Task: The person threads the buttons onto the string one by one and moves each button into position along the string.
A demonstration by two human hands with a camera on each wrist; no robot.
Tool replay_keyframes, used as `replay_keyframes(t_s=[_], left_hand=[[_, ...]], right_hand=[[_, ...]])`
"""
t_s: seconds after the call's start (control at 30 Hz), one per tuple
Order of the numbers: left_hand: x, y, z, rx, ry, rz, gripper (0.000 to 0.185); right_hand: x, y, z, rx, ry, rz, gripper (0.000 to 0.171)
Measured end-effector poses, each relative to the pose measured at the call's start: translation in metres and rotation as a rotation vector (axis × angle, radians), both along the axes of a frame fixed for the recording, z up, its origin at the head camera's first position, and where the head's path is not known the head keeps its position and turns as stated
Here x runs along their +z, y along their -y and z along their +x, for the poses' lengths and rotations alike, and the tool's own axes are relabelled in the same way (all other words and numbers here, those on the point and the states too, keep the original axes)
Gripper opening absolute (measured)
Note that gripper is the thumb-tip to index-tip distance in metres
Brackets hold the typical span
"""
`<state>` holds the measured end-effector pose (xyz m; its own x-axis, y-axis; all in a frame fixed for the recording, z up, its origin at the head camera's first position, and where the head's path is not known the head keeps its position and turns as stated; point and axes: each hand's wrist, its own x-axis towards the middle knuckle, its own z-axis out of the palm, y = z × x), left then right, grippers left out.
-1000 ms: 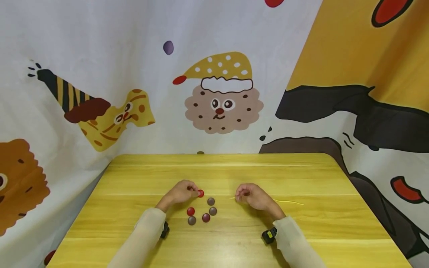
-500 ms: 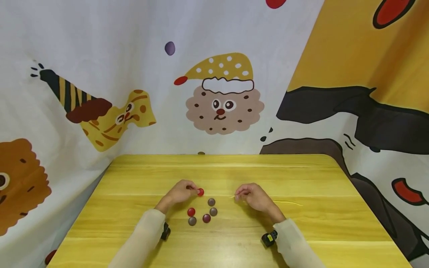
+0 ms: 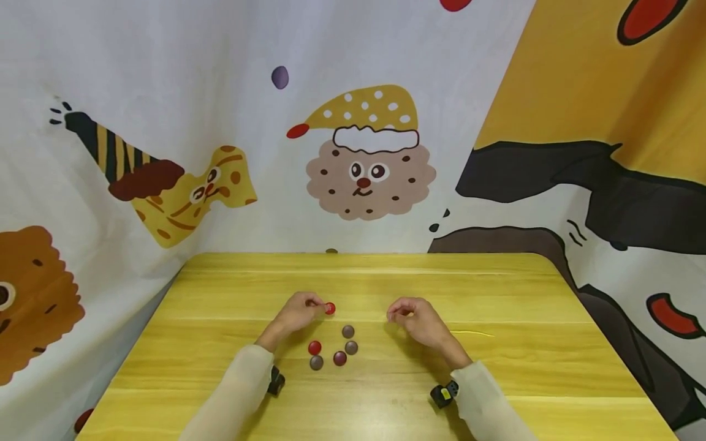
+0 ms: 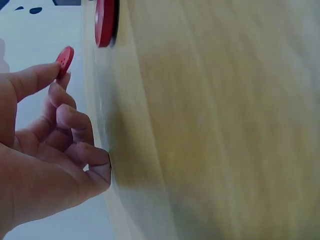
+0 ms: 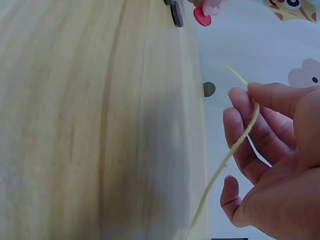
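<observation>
on a wooden table [image 3: 375,407] lies a dark red button [image 3: 339,358]. around it, in the head view: a grey button [image 3: 348,331] at one o'clock, another grey button [image 3: 351,348] at two, a third grey button [image 3: 316,362] at nine, a bright red button [image 3: 315,348] at ten; yellow string [image 3: 473,333] lies at three.

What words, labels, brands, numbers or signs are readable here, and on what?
None can be read.
Black device on right wrist: yellow patch, too small to tell if printed.
Black device on left wrist: any marking too small to make out.
Backdrop: cartoon pictures, no words visible.
Held red button: holes, no lettering visible.
</observation>
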<state>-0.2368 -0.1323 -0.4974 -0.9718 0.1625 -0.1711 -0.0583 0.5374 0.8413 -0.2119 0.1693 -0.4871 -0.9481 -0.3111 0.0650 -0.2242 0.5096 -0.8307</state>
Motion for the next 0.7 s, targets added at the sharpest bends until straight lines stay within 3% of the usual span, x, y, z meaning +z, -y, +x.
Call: replay_keyframes(t_s=[0.33,0.7], left_hand=[[0.007,-0.008,0.007,0.121,0.012,0.057,0.013],[0.019,-0.020,0.017,0.150,-0.058,0.069,0.012]], right_hand=[[0.003,0.006,0.001,-0.056,-0.028,-0.028,0.007],[0.011,0.014,0.004,-0.075,-0.088,-0.090,0.008]])
